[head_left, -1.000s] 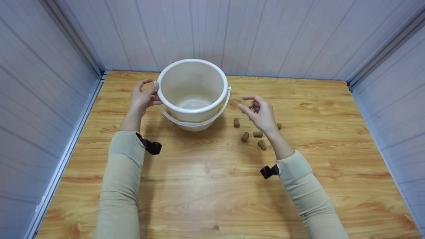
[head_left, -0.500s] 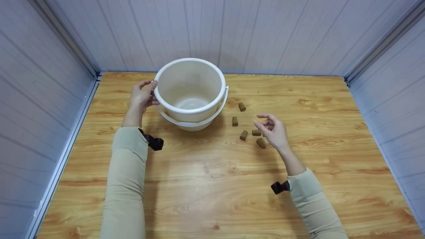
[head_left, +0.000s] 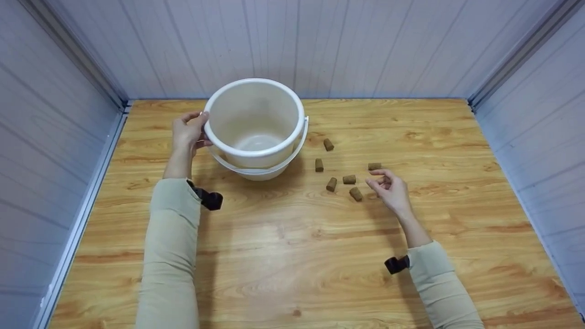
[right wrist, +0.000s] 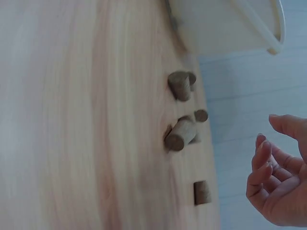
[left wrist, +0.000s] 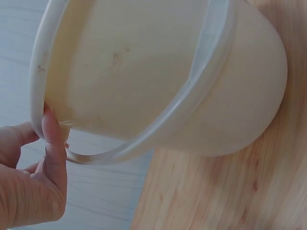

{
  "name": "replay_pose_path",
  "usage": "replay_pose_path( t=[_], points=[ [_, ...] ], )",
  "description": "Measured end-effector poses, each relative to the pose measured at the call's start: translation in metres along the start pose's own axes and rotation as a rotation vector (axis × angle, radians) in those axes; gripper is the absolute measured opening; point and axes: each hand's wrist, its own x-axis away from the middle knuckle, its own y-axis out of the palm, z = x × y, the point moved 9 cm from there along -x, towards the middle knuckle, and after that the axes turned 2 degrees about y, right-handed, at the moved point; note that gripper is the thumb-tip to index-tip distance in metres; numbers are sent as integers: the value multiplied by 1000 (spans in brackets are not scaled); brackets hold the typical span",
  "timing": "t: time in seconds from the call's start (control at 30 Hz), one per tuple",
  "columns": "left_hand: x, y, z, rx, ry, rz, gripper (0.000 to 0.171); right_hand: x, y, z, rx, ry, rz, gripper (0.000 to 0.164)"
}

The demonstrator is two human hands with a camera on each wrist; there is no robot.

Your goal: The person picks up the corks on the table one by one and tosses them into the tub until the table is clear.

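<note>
The white bucket (head_left: 255, 121) stands toward the back of the table (head_left: 283, 265), pinched at its left edge by the left hand (head_left: 188, 132); a light hold there should keep it from shifting. The right hand (head_left: 390, 189), thumb and fingers curved but parted with nothing visible between them, hovers beside the rightmost cork (head_left: 374, 166), where a pinch across its barrel would likely be surest. Five other corks (head_left: 319, 165) lie nearer the bucket, whose hanging handle (head_left: 251, 171) is a possible snag.
</note>
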Motion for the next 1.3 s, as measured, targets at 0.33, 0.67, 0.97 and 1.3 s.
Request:
replay_pose_path(
  t=[0.33,0.67,0.97,1.3],
  points=[
    [-2,0,-2,31,-2,2,41,-4,10,25,126,2,-57,32],
    [-3,2,-4,47,-7,-11,39,0,25,46,149,80,-139,35],
    [-4,1,-4,66,5,-7,39,2,33,52,182,103,-156,41],
    [-5,0,-4,59,8,-10,43,1,38,52,229,128,-130,40]
  ],
)
